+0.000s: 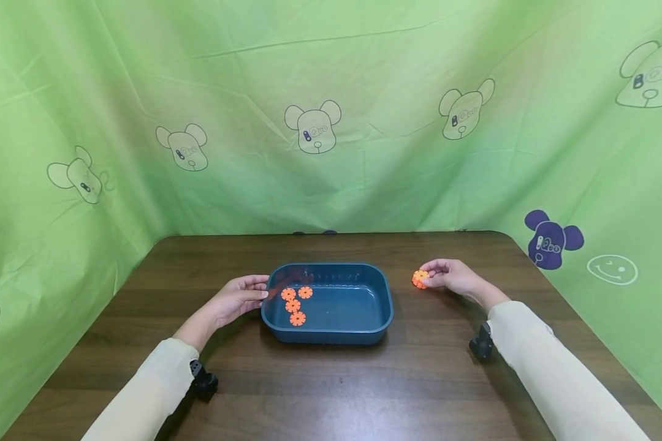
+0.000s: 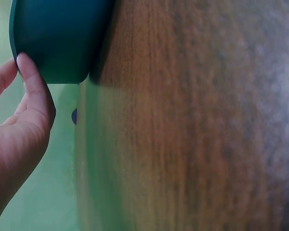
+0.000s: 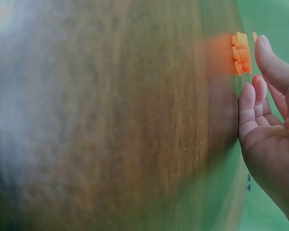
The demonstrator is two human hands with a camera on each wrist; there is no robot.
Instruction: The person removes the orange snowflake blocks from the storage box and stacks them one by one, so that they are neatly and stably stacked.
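Observation:
A dark blue plastic basin (image 1: 331,337) sits mid-table with several orange snowflake building discs (image 1: 297,318) lying in its left part. At the basin's left end my left hand (image 1: 237,300) pinches the rim, the thumb against the outer wall (image 2: 62,43) in the left wrist view. Out to the right of the basin, my right hand (image 1: 452,277) holds an orange snowflake disc (image 1: 421,275) between thumb and fingertips. Below that disc, more orange snowflake discs (image 3: 240,54) are bunched on the table, seen edge-on in the right wrist view; the fingers partly hide them in the head view.
The brown wooden table (image 1: 331,392) has rounded far corners. A green cloth (image 1: 364,196) with printed bear heads hangs behind it and along both sides. Each wrist carries a small black camera, one by the left sleeve (image 1: 149,386) and one by the right sleeve (image 1: 557,373).

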